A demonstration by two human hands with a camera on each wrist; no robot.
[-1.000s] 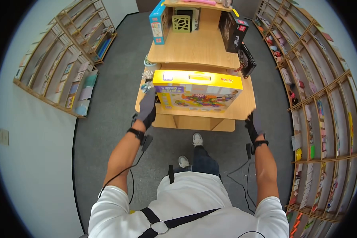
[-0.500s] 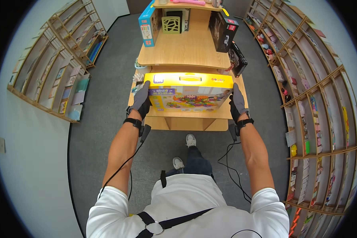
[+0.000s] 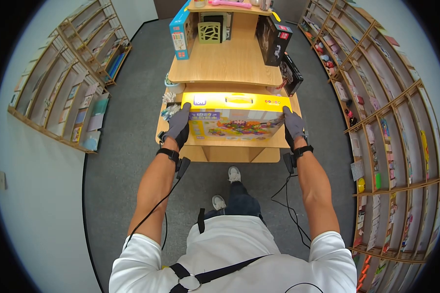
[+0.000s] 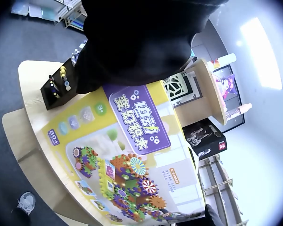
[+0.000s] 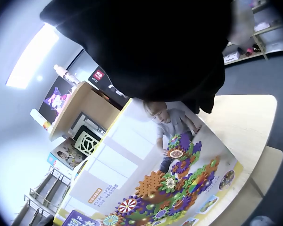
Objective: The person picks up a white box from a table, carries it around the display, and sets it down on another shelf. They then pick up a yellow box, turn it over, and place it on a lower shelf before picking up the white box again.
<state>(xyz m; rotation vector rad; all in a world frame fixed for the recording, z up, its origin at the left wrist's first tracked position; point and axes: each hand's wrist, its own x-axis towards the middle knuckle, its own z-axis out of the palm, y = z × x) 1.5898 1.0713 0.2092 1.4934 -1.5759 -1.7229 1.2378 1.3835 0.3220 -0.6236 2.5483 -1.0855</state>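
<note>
Yellow and big, the toy box (image 3: 237, 119) is held upright at the surface (image 5: 247, 117), its ends gripped by the left hand (image 3: 178, 125) and right hand (image 3: 293, 125), both partly closed. If it is swung left, the black holder (image 4: 60, 100) could be bumped over.

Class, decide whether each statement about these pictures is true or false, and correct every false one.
1. The left-hand grip and right-hand grip hold opposite ends of the yellow box. True.
2. The yellow box lies with its printed front facing the floor. False: its front faces the person and its handle side faces up.
3. The blue box stands left of the green openwork stand in the head view. True.
4. Both shoes are black. False: they are white.
5. A pink object lies on the top shelf. True.
</note>
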